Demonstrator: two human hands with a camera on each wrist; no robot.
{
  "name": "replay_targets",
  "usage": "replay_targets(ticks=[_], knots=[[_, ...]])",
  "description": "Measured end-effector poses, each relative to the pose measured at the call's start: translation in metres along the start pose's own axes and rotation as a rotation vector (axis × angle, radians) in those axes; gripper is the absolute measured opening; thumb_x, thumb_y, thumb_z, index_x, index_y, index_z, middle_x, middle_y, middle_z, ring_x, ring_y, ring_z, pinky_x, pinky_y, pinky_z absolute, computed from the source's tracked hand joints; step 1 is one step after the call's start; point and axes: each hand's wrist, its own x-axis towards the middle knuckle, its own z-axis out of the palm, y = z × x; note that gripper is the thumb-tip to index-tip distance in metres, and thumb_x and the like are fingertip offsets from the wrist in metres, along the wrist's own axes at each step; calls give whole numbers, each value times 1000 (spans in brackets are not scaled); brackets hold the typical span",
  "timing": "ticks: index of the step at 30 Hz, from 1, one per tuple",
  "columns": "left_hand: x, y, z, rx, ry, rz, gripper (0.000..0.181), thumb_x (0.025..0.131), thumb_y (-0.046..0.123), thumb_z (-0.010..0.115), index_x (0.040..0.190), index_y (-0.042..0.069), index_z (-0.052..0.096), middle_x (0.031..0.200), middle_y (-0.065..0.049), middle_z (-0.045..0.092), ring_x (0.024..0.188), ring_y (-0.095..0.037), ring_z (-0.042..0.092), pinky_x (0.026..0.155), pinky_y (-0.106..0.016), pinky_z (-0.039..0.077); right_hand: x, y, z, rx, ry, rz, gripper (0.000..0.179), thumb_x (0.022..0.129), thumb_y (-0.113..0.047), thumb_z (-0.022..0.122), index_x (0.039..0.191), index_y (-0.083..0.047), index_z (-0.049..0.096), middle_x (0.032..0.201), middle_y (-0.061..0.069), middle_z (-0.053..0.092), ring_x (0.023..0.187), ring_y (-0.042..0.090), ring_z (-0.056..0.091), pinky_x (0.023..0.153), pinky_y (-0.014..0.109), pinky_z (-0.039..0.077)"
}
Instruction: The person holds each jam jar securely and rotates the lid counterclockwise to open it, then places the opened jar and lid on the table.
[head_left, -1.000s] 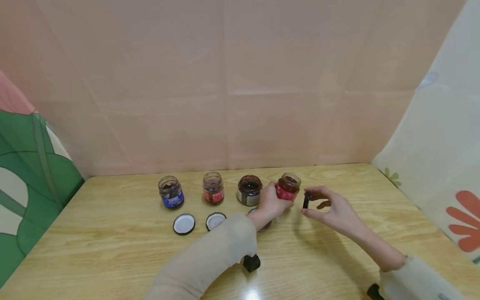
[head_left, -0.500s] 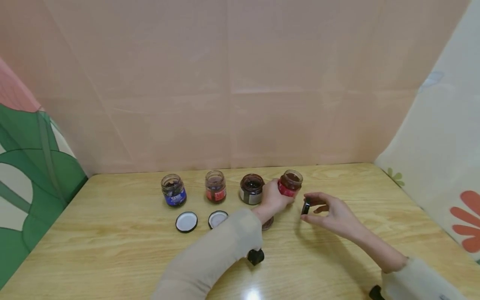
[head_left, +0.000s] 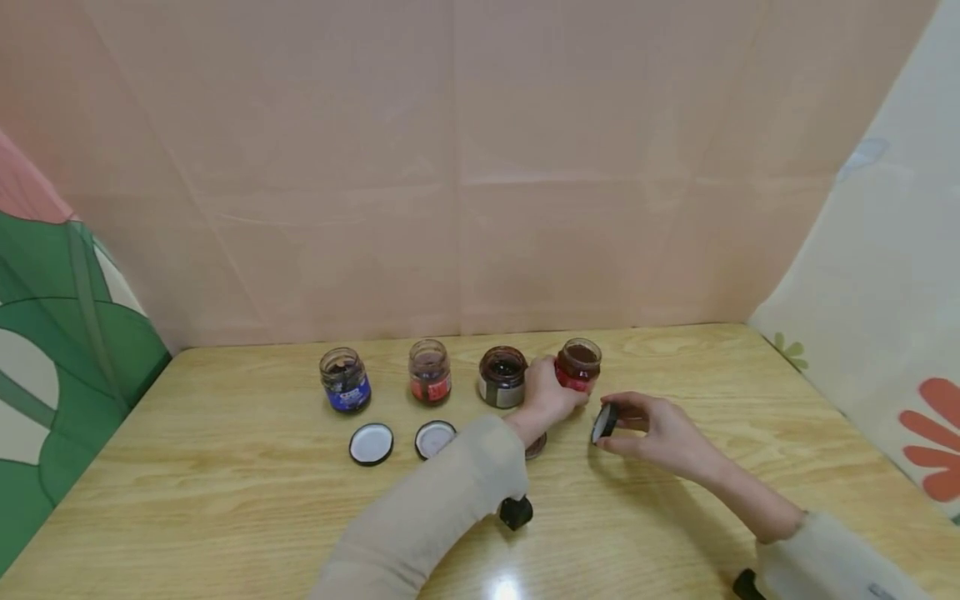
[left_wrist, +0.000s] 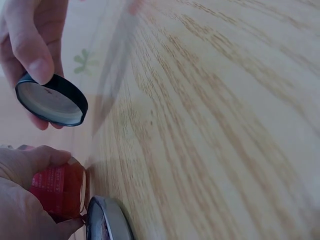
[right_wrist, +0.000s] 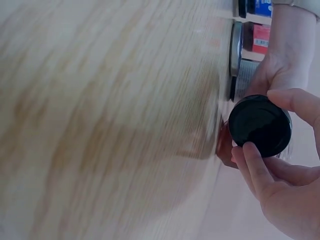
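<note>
My left hand point(head_left: 546, 394) grips an open glass jar with a red label point(head_left: 576, 371) at the right end of a row of jars. The left wrist view shows its fingers and thumb around the glass and the jar point(left_wrist: 59, 190) close to the table. To its right, my right hand point(head_left: 660, 433) pinches a black lid point(head_left: 604, 422) by the rim, between thumb and fingers. The lid is tilted, its pale inside point(left_wrist: 47, 102) facing left; the right wrist view has its black top point(right_wrist: 260, 126). Lid and jar are apart.
Left of the held jar stand open jars: one with a grey label point(head_left: 502, 379), one red-labelled point(head_left: 430, 375), one blue-labelled point(head_left: 346, 382). Two lids, one left point(head_left: 371, 444) and one centre point(head_left: 435, 439), lie inside up. My left forearm partly hides a third lid point(head_left: 536, 447).
The lid in my right hand has turned from nearly edge-on to showing its pale inside, and moved slightly lower and left. The jar in my left hand has tipped more upright.
</note>
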Motion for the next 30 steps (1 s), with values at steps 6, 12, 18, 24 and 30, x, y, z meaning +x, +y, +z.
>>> replay_targets(ticks=[6,12,18,24,30], knots=[[1,1,2,2,-8,-4,43,62,15,89,97,4,66,91,-7,67,90,-20,62,81,-25,49,1,3,1,41,4,-26,59,76,-17,81,122,10,55,112,23,64,99,35,67,85,42,54],[0,3,1,90,-34,13,43,67,19,86,100,4,64,94,-8,66,91,-21,62,80,-27,50,1,4,4,43,3,-42,60,74,-15,82,121,11,55,112,23,63,100,36,65,85,41,54],[-1,4,0,71,-68,12,49,68,15,85,108,3,61,100,-11,65,98,-25,60,88,-30,48,1,6,6,34,0,-18,61,73,-14,82,122,9,55,115,23,62,103,38,64,86,40,54],[-1,4,-1,36,-64,11,54,66,9,84,113,3,58,103,-12,66,100,-26,62,89,-30,49,2,7,7,62,-5,-25,61,74,-12,82,123,11,53,114,24,62,103,37,64,85,38,55],[-2,4,0,2,-67,-7,59,66,7,84,118,4,56,106,-13,67,102,-25,63,89,-30,50,3,8,10,85,-7,-22,61,74,-11,82,122,12,53,112,24,62,100,35,65,83,35,55]])
